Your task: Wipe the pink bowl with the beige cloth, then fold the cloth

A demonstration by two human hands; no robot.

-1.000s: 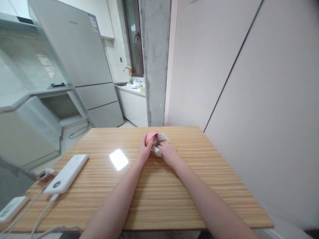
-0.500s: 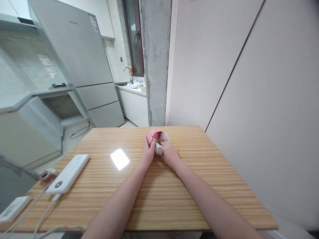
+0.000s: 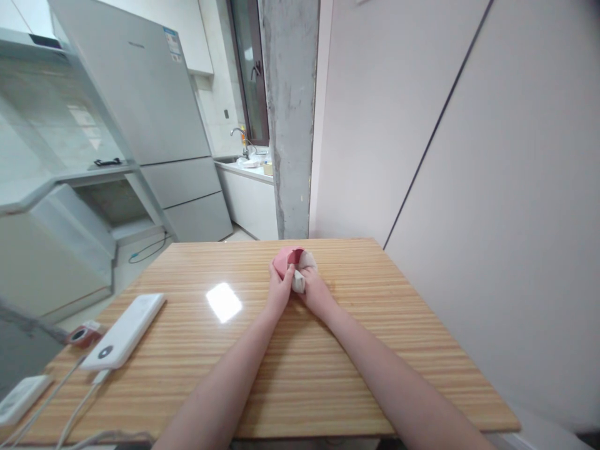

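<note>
Both hands, left hand (image 3: 280, 289) and right hand (image 3: 315, 290), are clenching a pink-and-beige cloth bundle (image 3: 295, 265) on the tabletop (image 3: 375, 325), apparently partway through folding it.

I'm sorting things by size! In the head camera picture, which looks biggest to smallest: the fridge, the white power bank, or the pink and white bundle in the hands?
1. Fridge
2. White power bank
3. Pink and white bundle, partly hidden by both hands.

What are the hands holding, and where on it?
Both hands, left hand and right hand, grip a small pink-and-cream cloth bundle at its near end; exact finger placement is unclear.
</note>
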